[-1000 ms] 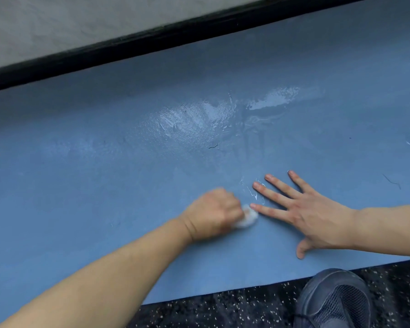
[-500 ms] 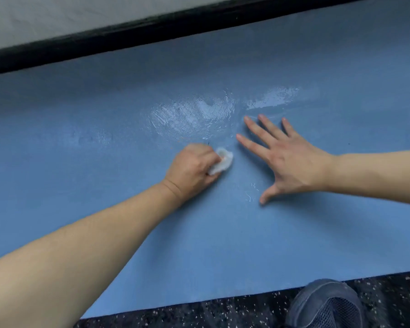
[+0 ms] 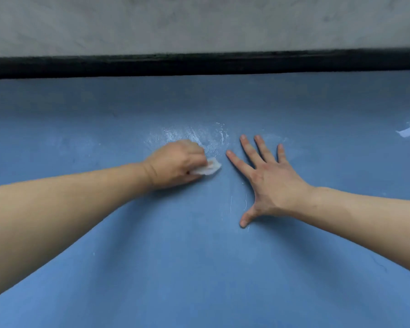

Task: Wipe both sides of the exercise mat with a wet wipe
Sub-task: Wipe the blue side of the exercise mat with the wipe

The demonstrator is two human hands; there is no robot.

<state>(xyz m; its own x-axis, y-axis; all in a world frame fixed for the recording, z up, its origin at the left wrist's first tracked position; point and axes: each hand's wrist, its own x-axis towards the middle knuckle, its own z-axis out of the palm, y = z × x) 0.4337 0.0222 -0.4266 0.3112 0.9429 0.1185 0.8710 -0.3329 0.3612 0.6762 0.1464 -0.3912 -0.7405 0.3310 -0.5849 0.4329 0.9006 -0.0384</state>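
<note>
L hand (image 3: 175, 163) grip clenched on wet wipe (image 3: 207, 168), R hand (image 3: 269, 179) flat, mid mat (image 3: 199, 268).

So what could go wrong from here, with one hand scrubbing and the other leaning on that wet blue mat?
1. The right hand presses flat on the mat beside a wet sheen; if it strays onto that, it might slip.
2. The left hand grips a small bunched wipe, so each stroke covers little and patches could be missed.
3. The far strip by the black edge looks dry and may get skipped.
</note>
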